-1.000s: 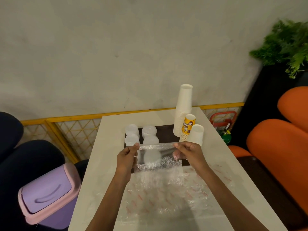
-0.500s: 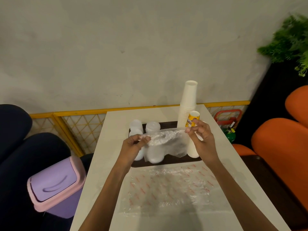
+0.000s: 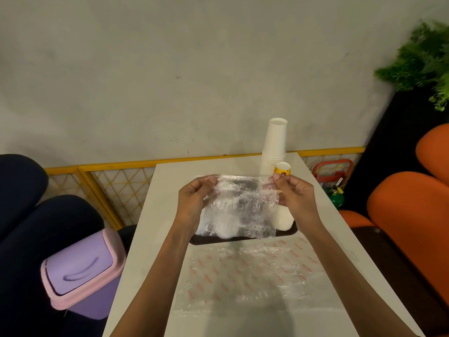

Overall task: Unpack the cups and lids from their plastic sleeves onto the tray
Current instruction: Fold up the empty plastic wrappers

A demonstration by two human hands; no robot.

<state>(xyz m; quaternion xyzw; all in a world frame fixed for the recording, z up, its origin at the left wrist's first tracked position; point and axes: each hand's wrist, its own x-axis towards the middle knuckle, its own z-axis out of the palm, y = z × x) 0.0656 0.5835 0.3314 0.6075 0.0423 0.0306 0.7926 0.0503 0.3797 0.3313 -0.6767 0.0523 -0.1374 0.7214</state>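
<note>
I hold a crinkled clear plastic sleeve (image 3: 239, 207) up above the dark tray (image 3: 290, 233). My left hand (image 3: 194, 203) pinches its upper left corner and my right hand (image 3: 292, 198) pinches its upper right corner, so it hangs stretched between them. White lid stacks (image 3: 224, 229) on the tray show blurred through the plastic. A tall stack of white cups (image 3: 273, 147) stands at the tray's far right, with a yellow-printed cup (image 3: 283, 167) beside it and a shorter white cup stack (image 3: 284, 216) below my right hand.
A large clear plastic sheet with red print (image 3: 250, 273) lies flat on the white table (image 3: 165, 190) in front of the tray. A purple and pink bin (image 3: 80, 273) stands left of the table. Orange seats (image 3: 408, 215) are on the right, a yellow railing (image 3: 116, 166) behind.
Both hands have lifted the clear sleeve off the table's near side to above the tray and pulled it flat between them. The view has tilted down slightly.
</note>
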